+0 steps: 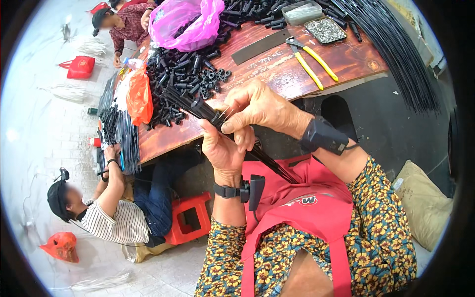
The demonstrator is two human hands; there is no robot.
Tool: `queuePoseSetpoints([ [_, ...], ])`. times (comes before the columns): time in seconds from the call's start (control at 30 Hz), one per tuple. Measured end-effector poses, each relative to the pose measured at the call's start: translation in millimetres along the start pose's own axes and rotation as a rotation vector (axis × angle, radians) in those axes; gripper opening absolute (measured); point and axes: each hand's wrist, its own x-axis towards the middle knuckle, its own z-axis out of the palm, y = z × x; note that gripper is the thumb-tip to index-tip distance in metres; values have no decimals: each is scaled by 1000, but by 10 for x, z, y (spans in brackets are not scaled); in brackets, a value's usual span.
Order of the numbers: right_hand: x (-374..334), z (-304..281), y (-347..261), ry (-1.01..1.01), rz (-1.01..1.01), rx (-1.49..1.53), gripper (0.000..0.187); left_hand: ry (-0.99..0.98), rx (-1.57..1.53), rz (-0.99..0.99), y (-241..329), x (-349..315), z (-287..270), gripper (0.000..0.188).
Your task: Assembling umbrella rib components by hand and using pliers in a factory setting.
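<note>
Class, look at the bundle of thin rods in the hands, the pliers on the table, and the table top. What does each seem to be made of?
Bundle of rods: thin, black, slightly glossy, probably coated metal or plastic. Pliers: dull grey metal jaws, yellow handles that look plastic-sleeved. Table top: reddish-brown wood, grain and scratches showing, likely varnished.

Bundle of thin black rods (198, 106), held slanted, small metal pins (225, 114) at its middle

On the counter (277, 74), a heap of small tubes (185, 74) lies left of the pliers (311, 62), with a bag (185, 20) behind the heap and 2 trays (316, 22) behind the pliers. A stool (190, 218) stands on the floor below the counter's near edge.
</note>
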Motion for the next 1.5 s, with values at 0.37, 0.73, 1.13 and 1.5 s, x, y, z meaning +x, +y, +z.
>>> queuePoseSetpoints([
  [0.37, -179, 438, 301, 656, -599, -861, 22, 449, 174, 272, -95, 75, 108, 57],
  [0.73, -193, 303, 167, 500, -679, -957, 23, 299, 215, 204, -55, 59, 116, 65],
  [1.13, -147, 100, -81, 241, -411, -849, 21, 269, 185, 97, 19, 11, 236, 61],
  [1.5, -89, 95, -121, 122, 75, -20, 27, 220, 185, 86, 1, 33, 228, 68],
])
